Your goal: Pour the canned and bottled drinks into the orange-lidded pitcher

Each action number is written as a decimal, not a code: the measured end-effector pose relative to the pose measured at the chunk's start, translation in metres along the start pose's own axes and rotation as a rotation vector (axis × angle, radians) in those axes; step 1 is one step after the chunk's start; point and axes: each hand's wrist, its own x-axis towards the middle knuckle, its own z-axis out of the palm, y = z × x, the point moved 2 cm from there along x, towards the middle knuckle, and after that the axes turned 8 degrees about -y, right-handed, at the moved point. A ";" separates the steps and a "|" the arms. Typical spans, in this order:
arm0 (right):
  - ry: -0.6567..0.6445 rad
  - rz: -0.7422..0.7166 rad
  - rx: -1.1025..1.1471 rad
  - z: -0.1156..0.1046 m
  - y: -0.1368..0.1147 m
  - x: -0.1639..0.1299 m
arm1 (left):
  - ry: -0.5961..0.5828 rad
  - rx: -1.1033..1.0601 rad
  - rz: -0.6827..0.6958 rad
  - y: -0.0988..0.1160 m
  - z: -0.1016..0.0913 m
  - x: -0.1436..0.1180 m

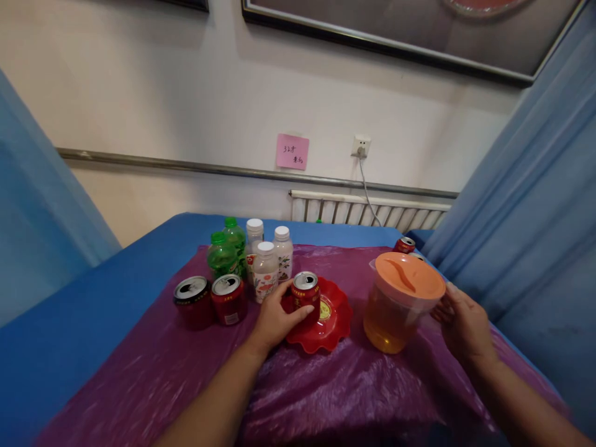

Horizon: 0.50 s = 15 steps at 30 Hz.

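Observation:
My left hand is wrapped round a red drink can with an opened top. The can is upright over the left part of a red scalloped plate; whether its base touches the plate is hidden by my hand. To the right, my right hand closes on the handle side of a clear plastic pitcher. Amber liquid shows inside the pitcher, and an orange lid covers it. The fingers of my right hand are partly hidden behind the pitcher's edge.
Left of the plate stand two opened red cans, green bottles and white-capped bottles. Another can is behind the pitcher. Purple plastic sheeting covers the blue table. Blue curtains hang at both sides.

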 end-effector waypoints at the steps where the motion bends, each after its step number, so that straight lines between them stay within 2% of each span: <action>1: 0.011 -0.006 0.004 -0.002 0.002 -0.002 | 0.001 0.007 -0.001 -0.001 0.000 0.001; 11: -0.010 -0.076 0.050 -0.010 0.011 -0.003 | 0.059 0.115 0.025 0.003 -0.003 0.004; 15: 0.031 -0.175 -0.162 -0.017 0.017 -0.008 | 0.068 0.124 -0.007 -0.003 -0.004 0.006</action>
